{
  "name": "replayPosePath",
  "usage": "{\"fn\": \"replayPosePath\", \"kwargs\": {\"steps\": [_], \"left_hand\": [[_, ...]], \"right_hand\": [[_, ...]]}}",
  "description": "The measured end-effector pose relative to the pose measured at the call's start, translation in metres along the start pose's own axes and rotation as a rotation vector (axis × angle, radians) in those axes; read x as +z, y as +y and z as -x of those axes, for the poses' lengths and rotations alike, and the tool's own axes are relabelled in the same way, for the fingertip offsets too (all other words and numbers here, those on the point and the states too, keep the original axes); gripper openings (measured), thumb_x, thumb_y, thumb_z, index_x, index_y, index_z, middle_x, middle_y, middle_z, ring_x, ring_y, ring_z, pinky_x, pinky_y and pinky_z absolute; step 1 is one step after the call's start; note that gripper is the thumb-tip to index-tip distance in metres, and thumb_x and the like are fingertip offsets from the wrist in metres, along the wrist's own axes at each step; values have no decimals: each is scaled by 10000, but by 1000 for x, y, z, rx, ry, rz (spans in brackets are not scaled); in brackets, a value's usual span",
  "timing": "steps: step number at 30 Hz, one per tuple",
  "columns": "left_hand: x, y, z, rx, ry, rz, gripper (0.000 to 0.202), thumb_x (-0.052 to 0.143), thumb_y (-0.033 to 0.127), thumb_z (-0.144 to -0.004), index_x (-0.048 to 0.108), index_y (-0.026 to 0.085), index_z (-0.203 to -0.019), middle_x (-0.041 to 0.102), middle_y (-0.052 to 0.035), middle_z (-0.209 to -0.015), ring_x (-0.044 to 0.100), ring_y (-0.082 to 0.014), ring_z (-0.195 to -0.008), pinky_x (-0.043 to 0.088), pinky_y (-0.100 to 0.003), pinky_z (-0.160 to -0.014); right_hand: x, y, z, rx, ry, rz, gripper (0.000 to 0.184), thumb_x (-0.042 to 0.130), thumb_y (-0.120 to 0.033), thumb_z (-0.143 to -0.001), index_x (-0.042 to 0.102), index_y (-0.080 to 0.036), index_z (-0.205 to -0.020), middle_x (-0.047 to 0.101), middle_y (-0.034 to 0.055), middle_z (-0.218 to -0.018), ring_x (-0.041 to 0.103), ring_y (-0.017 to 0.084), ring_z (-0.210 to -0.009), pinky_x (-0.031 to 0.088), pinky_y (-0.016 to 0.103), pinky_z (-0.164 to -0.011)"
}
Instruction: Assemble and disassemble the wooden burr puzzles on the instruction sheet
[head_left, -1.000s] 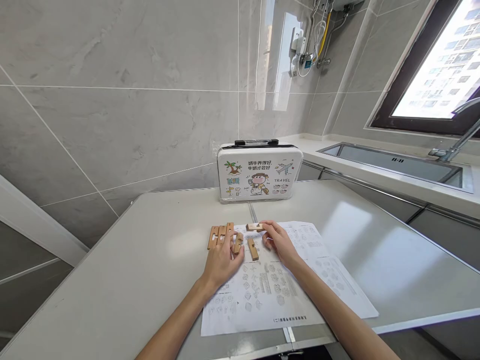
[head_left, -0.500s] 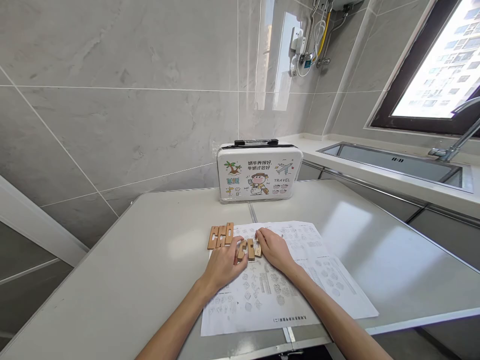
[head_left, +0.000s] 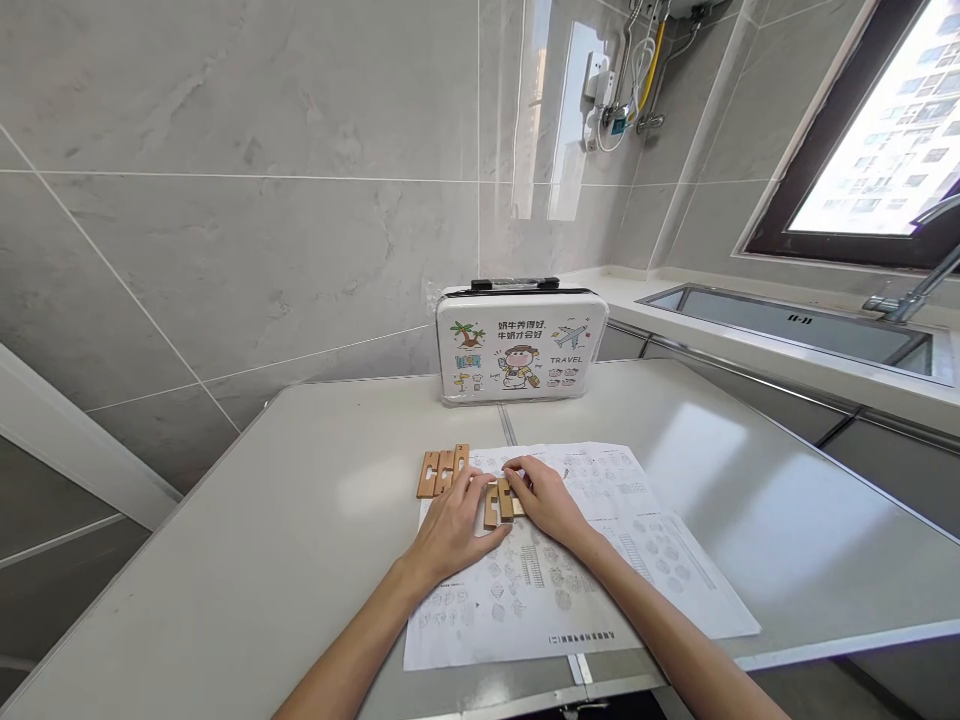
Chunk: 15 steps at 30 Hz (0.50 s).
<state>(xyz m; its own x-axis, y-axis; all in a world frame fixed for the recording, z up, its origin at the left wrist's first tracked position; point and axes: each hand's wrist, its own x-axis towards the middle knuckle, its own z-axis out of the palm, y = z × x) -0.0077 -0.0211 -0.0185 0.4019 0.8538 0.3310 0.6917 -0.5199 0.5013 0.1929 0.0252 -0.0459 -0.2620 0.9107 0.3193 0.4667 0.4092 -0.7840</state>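
Three notched wooden puzzle pieces stand side by side on a printed sheet [head_left: 585, 620]. My left hand [head_left: 454, 525] has its index fingertip at the far end and its thumb at the near end of the left wooden puzzle piece [head_left: 491, 507], closed about it. My right hand [head_left: 553, 503] pinches at the top of the middle wooden puzzle piece [head_left: 505, 503]. A paler wooden puzzle piece [head_left: 518, 508] shows partly under the right fingers. Just beyond my left hand lies a row of three flat wooden puzzle pieces [head_left: 427, 475] with cut-outs.
A white carry case [head_left: 525, 345] with cartoon prints and a black handle stands at the back of the white table [head_left: 300, 520]. A tiled wall rises behind it. At the right is a counter with a sink [head_left: 795, 325] and a tap [head_left: 911, 295].
My left hand has shifted a little right, bringing the left puzzle piece close to the middle one. My right fingers have moved left from the paler piece onto the middle piece.
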Motion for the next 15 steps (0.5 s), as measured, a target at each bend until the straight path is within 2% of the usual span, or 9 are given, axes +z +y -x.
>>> {"fn": "replayPosePath", "kwargs": {"steps": [3,6,11,15], "left_hand": [[1,-3,0,23,19,-10,578,754,423,-845,517,289,-1355,551,-109,-1347,588,-332,-1223,505,-471,-1003],[2,-4,0,46,29,-14,597,779,434,-840,512,286,-1353,541,-107,-1390,531,-343,-1304,451,-499,-1085],[4,-8,-1,40,39,-21,573,774,425,-861,498,278,-1340,569,-96,-1376,524,-332,-1308,437,-500,-1094],[4,-16,-3,9,131,-76,630,819,430,-821,494,276,-1339,552,-103,-1393,495,-347,-1325,414,-521,-1105]], "right_hand": [[0,-2,1,7,-15,-31,275,472,-436,-1029,674,-250,-1045,725,60,-1017,618,215,-777,481,371,-756],[1,-5,2,-7,-35,-55,265,483,-424,-1023,678,-247,-1054,725,63,-1046,631,212,-803,484,356,-731],[2,-8,3,-32,-58,-74,241,501,-406,-1010,666,-240,-1069,722,61,-1028,636,200,-778,497,346,-708],[4,-7,3,-33,-44,-105,207,524,-371,-996,650,-240,-1094,718,58,-1044,649,195,-795,513,338,-713]]}}
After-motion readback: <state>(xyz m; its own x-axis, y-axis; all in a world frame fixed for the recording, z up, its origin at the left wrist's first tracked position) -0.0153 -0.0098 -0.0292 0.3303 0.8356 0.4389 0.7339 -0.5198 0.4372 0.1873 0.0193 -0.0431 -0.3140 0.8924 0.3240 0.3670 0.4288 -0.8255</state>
